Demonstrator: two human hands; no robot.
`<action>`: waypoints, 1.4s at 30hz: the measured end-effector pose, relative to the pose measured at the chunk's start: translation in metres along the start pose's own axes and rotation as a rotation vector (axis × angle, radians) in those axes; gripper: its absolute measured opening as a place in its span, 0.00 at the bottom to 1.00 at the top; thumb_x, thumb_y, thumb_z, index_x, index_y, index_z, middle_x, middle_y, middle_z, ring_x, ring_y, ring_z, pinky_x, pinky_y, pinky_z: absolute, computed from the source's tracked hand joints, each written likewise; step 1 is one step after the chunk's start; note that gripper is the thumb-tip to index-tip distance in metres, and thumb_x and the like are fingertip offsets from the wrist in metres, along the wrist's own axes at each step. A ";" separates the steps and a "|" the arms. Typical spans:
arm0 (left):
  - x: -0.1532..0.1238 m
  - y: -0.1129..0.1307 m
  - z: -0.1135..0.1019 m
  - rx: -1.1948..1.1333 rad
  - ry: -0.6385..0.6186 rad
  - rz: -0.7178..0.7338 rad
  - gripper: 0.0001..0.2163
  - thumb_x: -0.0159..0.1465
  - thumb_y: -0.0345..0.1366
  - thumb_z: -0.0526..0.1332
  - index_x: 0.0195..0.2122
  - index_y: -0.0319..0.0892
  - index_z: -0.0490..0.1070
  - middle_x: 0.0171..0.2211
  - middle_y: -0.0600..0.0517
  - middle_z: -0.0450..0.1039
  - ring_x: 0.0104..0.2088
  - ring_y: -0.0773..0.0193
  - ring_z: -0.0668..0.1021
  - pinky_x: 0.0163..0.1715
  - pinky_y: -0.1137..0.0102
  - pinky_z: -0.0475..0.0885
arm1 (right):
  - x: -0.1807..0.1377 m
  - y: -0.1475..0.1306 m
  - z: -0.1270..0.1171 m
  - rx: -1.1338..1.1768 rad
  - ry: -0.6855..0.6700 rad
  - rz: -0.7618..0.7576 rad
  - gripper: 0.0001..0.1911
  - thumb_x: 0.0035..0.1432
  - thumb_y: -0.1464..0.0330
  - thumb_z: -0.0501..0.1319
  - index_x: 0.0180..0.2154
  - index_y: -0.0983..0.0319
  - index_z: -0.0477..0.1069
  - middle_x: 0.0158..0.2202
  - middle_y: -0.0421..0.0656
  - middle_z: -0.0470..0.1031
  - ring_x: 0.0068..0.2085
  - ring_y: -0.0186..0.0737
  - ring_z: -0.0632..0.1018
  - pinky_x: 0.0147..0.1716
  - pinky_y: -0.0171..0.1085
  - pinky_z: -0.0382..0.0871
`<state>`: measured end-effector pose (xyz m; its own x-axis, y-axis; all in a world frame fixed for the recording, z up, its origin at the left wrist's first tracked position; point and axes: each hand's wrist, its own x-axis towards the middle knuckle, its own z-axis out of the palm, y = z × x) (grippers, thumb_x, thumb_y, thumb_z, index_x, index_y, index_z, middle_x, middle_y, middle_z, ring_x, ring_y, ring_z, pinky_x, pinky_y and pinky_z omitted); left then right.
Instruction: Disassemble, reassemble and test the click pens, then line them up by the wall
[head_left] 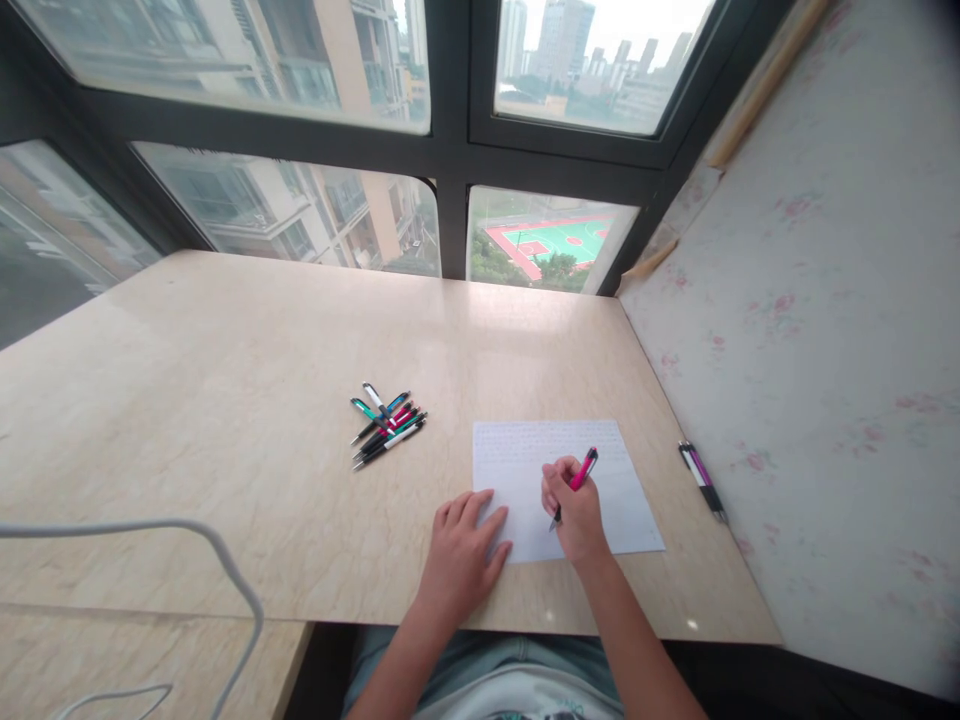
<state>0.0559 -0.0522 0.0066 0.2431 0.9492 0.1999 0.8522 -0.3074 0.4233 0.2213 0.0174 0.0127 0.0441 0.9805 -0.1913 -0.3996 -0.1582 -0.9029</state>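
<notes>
My right hand (576, 510) grips a pink pen (583, 470) with a black grip, its tip pointing down over the paper. The white sheet of paper (622, 515) lies in front of me, with lines of small handwriting across its upper part, too small to read. Fingers spread, my left hand (466, 548) rests flat at the sheet's left edge, partly on the paper and partly on the counter. It holds nothing.
A loose pile of several pens (388, 425) lies left of the paper on the beige stone counter (187, 420). Near the right wall are pens with purple and white barrels (699, 475). A grey cable (225, 555) loops at the lower left. Windows stand behind.
</notes>
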 end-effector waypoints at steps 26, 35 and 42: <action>0.003 -0.006 -0.001 -0.120 -0.072 -0.046 0.18 0.59 0.37 0.60 0.51 0.49 0.69 0.55 0.44 0.66 0.54 0.48 0.66 0.51 0.52 0.61 | 0.028 0.035 0.037 -0.897 -0.096 -0.367 0.18 0.63 0.62 0.53 0.23 0.60 0.68 0.17 0.36 0.65 0.22 0.34 0.67 0.26 0.34 0.59; 0.001 -0.008 0.000 -0.118 -0.117 -0.031 0.19 0.61 0.36 0.58 0.54 0.47 0.67 0.57 0.43 0.63 0.56 0.47 0.64 0.53 0.51 0.59 | 0.030 0.042 0.037 -0.950 -0.080 -0.392 0.19 0.63 0.63 0.54 0.20 0.61 0.63 0.18 0.36 0.65 0.22 0.32 0.66 0.25 0.33 0.57; 0.001 -0.009 0.000 -0.117 -0.136 -0.023 0.19 0.61 0.37 0.58 0.55 0.47 0.66 0.58 0.43 0.61 0.57 0.47 0.63 0.54 0.51 0.59 | 0.032 0.043 0.037 -0.986 -0.070 -0.420 0.19 0.62 0.63 0.54 0.20 0.60 0.63 0.18 0.36 0.65 0.22 0.32 0.65 0.24 0.33 0.58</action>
<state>0.0484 -0.0487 0.0032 0.2915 0.9539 0.0708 0.8006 -0.2838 0.5276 0.1717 0.0458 -0.0179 -0.0590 0.9778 0.2010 0.5524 0.1997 -0.8093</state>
